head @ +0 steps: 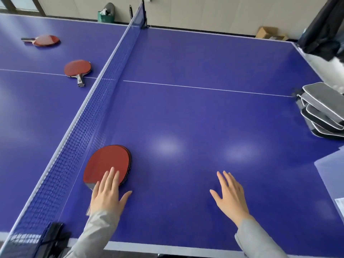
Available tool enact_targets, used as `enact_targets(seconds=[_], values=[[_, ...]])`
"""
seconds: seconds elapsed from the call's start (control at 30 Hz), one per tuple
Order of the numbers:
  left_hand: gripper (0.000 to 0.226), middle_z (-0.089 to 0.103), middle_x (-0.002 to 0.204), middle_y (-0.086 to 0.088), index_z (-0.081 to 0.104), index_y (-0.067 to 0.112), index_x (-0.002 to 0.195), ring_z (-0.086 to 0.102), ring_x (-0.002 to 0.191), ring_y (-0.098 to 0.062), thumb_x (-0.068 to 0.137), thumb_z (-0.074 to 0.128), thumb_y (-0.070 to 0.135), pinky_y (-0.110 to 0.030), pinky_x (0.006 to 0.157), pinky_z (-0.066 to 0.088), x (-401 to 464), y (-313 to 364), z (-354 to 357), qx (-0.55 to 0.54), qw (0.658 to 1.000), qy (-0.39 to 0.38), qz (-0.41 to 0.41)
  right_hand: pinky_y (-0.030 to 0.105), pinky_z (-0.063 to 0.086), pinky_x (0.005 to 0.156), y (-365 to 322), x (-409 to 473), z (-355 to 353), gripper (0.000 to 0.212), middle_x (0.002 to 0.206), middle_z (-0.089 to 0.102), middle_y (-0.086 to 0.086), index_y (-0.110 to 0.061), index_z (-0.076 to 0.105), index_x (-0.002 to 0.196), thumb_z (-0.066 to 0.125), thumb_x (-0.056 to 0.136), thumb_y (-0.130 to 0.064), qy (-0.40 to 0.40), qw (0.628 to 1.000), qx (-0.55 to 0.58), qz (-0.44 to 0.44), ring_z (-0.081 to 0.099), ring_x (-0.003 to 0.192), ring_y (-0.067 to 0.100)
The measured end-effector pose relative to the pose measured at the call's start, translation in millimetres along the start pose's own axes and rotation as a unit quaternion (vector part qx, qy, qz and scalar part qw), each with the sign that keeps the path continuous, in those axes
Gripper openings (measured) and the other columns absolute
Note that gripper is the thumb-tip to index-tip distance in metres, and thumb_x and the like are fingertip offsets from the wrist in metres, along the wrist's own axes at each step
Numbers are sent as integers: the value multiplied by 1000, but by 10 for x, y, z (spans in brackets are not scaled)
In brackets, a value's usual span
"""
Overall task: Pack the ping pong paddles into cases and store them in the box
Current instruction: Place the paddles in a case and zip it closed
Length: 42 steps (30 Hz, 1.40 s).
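I see a stack of red paddles (108, 162) lying flat on the blue table (195, 118), near side, just right of the net (89, 116). My left hand (107, 194) lies on the stack's near end with fingers straight and spread, covering the handles; it grips nothing. My right hand (230, 198) is well to the right, fingers straight and loosely spread over bare table, holding nothing; I cannot tell whether it touches the surface. Beyond the net, on the left half, a single red paddle (77, 68) lies near the centre line, and another red paddle (45, 40) lies farther off. At the far right edge sits a pile of grey paddle cases (323, 110). A clear plastic box (333, 175) shows at the near right.
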<state>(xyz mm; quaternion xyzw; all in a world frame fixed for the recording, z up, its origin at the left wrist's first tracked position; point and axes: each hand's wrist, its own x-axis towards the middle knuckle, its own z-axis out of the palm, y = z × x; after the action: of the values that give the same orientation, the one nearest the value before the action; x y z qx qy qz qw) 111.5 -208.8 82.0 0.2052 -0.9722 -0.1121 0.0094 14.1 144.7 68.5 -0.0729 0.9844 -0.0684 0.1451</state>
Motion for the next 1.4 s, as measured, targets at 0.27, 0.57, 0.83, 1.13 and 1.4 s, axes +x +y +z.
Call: enact_targets(seconds=[0.27,0.57,0.83,1.13,1.4], values=[[77,-7,161,6,0,20,152,-4,148,-11,94,30,61,-36,119,3,436,1284,-14,141,963,-168,155,38,15,118,372,-252,-378,69,161,8,0,-23,7,153,35,97,-52,35,999,12,41,4,149,18],[77,-2,161,4,-1,18,152,1,148,-14,94,29,61,-41,120,3,37,3303,-158,128,933,-149,301,39,13,119,1515,-877,-931,67,160,9,0,-24,7,152,34,97,-52,106,988,28,108,3,148,18],[78,1,161,4,2,18,152,4,148,-15,94,29,62,-42,120,5,-956,5124,-214,90,916,-109,375,40,19,118,3065,-1766,-1454,65,158,16,-1,-25,14,151,38,96,-52,170,973,22,157,13,147,20],[79,8,161,4,8,19,152,10,147,-16,91,30,65,-42,120,9,-1622,6446,-206,39,920,-90,379,43,19,117,4407,-2411,-1753,65,159,16,1,-24,13,151,39,97,-49,165,967,23,191,9,148,20],[79,9,160,2,9,18,152,9,147,-16,92,30,64,-43,119,10,-1426,7024,23,36,933,-93,347,40,22,115,5040,-1990,-1928,63,155,23,2,-21,16,150,38,98,-47,161,975,10,152,16,145,20]])
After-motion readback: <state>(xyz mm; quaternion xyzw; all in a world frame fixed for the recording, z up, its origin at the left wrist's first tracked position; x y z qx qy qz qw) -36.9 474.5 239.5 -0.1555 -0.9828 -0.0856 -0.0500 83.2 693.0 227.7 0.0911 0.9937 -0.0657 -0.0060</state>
